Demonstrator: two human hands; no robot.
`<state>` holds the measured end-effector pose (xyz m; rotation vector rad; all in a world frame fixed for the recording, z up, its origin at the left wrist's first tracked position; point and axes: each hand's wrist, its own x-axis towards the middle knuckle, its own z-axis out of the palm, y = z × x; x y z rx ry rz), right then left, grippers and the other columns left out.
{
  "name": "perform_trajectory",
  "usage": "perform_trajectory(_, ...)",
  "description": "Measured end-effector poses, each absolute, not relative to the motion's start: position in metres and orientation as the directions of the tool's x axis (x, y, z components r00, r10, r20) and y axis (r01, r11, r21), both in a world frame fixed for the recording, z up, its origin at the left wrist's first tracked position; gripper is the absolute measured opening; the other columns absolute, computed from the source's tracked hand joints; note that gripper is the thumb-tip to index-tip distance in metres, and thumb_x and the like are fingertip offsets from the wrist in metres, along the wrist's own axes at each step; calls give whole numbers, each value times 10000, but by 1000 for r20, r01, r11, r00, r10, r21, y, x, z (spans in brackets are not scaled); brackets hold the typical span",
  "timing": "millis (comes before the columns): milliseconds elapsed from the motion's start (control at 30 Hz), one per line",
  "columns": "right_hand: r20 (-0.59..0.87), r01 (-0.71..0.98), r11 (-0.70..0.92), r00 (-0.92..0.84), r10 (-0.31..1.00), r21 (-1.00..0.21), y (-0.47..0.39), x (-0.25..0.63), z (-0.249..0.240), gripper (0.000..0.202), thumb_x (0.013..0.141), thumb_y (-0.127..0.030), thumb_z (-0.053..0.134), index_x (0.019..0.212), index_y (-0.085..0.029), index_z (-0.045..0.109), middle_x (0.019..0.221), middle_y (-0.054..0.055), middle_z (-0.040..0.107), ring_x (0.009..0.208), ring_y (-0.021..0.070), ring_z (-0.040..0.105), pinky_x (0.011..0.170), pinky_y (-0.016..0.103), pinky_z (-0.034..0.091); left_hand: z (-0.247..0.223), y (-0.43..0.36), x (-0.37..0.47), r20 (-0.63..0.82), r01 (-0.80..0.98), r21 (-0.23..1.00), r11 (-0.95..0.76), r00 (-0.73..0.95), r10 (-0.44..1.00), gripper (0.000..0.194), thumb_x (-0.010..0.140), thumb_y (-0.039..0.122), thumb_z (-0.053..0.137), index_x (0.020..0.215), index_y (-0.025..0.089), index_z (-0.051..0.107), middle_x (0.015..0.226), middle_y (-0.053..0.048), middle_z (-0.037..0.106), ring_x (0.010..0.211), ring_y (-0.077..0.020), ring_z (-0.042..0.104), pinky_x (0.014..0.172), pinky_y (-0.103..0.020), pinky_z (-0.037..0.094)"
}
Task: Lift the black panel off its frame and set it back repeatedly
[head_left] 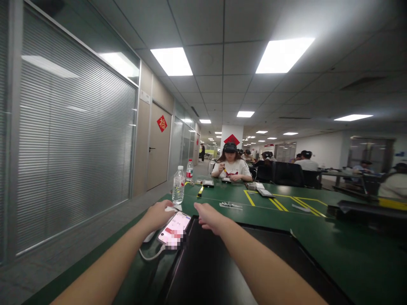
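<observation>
My left hand [159,217] reaches over the far left edge of a lit smartphone [173,228], its fingers stretched out loosely. Whether it touches the phone I cannot tell. A white cable [151,256] runs from the phone's near end. My right hand [210,217] hovers just right of the phone, above the far left corner of a black tray [203,262]; its fingers point forward, partly bent, and nothing shows in them. Beyond my left hand stands a clear water bottle [178,186], with a bit of white paper [176,207] by its base.
A second bottle [189,170] with a red cap stands behind. Small clear-wrapped pieces [230,206] and yellow tape lines [280,204] lie on the green table [359,250]. Across it sits a person [231,167] holding a tool. A black object [359,212] lies at the right.
</observation>
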<state>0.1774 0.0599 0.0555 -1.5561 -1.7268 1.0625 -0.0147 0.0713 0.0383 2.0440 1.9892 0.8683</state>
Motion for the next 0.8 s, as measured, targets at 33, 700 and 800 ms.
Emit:
perform_trajectory(33, -90, 505, 2, -156, 984, -863, 51, 193, 57, 531, 824, -493, 285, 1182, -123, 417, 1090, 167, 566, 896, 201, 598, 709, 328, 478, 34, 67, -11, 264, 879, 468, -93, -39, 964, 414, 674, 329, 538, 1061, 191, 588, 1072, -85, 655, 1018, -244, 580, 828, -296, 423)
perform_trajectory(700, -78, -134, -37, 310, 948, -990, -66, 469, 47, 424, 729, -328, 552, 1125, -190, 491, 1007, 154, 655, 725, 210, 648, 682, 319, 517, 20, 74, 36, -143, 960, 280, -8, 50, 988, 1137, 369, 201, 718, 1381, 148, 202, 1322, -195, 453, 1165, -339, 466, 898, -372, 394)
perform_trajectory(800, -86, -162, -37, 309, 947, -986, -64, 475, 44, 442, 726, -322, 555, 1142, -194, 476, 1005, 147, 658, 726, 207, 647, 673, 309, 519, 18, 68, 38, -128, 957, 289, -23, 62, 990, 1114, 394, 186, 713, 1380, 147, 196, 1326, -205, 443, 1165, -324, 467, 898, -353, 389)
